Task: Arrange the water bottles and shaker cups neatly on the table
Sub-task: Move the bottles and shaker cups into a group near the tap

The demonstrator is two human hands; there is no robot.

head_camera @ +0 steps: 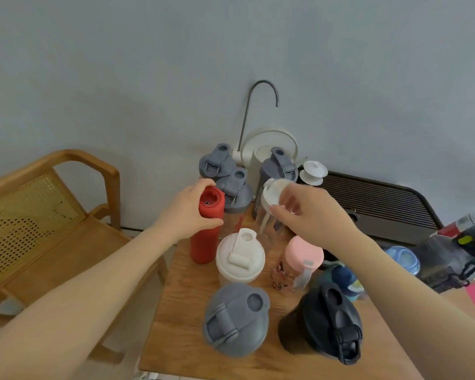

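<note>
Seen from above: a small wooden worktop [181,272] crowded with drinkware, against a grey wall. Left hand [188,212] wrapped around the upper part of a red water bottle [206,229], grip closed on it just below its open neck, bottle upright near the worktop's left edge. Right hand [310,212] closed around the top of a clear shaker cup [269,212] with a white lid, fingers pinching at the lid rim; whether the cup rests on the wood or is lifted cannot be told. Clear cup apparently empty, so probably light and easy to tip; smooth plastic wall likely slippery, lid rim the surer hold. Red bottle matte, rigid, probably steadier held around the body; contents hidden. Behind both, three grey-lidded shakers [235,187] clustered close together. In front, a cream shaker [240,259], a pink-lidded bottle [299,259] with a patterned body, a large grey shaker [236,319] and a black shaker [324,325], all capped, contents not visible. At the back, a white water dispenser [269,144] with a curved spout. A wooden chair [52,215] to the left.
</note>
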